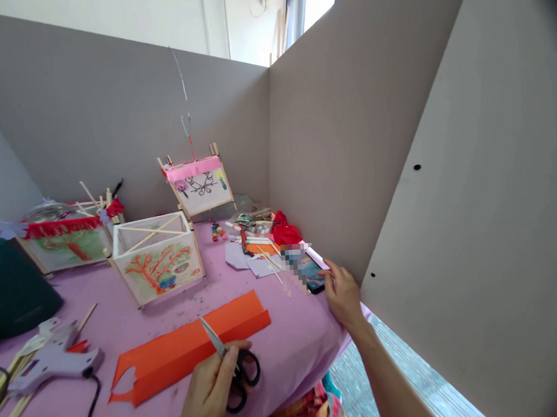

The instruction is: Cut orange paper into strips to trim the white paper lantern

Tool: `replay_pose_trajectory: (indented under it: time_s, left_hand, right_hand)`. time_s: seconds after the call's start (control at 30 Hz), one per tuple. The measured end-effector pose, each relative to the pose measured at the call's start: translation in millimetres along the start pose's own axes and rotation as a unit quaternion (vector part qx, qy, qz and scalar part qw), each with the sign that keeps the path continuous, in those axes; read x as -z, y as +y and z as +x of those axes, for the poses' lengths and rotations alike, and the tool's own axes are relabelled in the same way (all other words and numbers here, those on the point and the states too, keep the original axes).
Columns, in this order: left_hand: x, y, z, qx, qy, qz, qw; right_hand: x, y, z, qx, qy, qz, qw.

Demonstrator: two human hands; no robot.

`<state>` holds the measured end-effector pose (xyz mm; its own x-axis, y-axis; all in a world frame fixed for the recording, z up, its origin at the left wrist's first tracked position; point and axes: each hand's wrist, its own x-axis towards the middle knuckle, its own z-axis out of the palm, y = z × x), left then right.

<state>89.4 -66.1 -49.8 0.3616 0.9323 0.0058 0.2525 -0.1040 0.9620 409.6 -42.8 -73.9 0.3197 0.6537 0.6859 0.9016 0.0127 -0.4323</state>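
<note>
At the near edge of the purple cloth (pixel 298 342), the left hand (pixel 207 383) clasps the scissors (pixel 213 334), blades pointing away over the creased orange paper (pixel 238 315). Beside the grey partition (pixel 325 130), the right hand (pixel 343 292) touches the phone (pixel 312 274) with bent fingers (whether they grip it, I cannot tell). Open cloth separates phone from paper, while the painted box (pixel 162 269) stands just beyond the paper's far edge.

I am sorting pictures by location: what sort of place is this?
Probably a craft workspace: a glue gun and orange paper on a cloth-covered table, scissors in the left hand.
</note>
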Motion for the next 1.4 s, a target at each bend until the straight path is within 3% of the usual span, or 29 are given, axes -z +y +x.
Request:
replay_pose_trajectory:
  time_s: [0.47,0.73,1.0,1.4]
  left_hand:
    - [0.7,-3.9,1.3,-0.008,-0.011,-0.007,1.0]
    - [0.0,-2.3,1.6,-0.015,-0.002,-0.009,1.0]
    - [-0.6,-1.0,0.6,-0.016,0.001,-0.011,1.0]
    - [0.5,-4.6,2.3,-0.002,-0.012,0.001,1.0]
  right_hand:
    - [9.8,3.8,-12.5,0.046,-0.008,-0.061,0.997]
    - [1.9,-2.2,3.0,0.044,-0.092,-0.066,0.993]
    - [0.9,-2.3,0.8,-0.032,0.003,0.043,0.999]
    - [0.5,1.1,-0.9,-0.05,0.008,0.056,0.997]
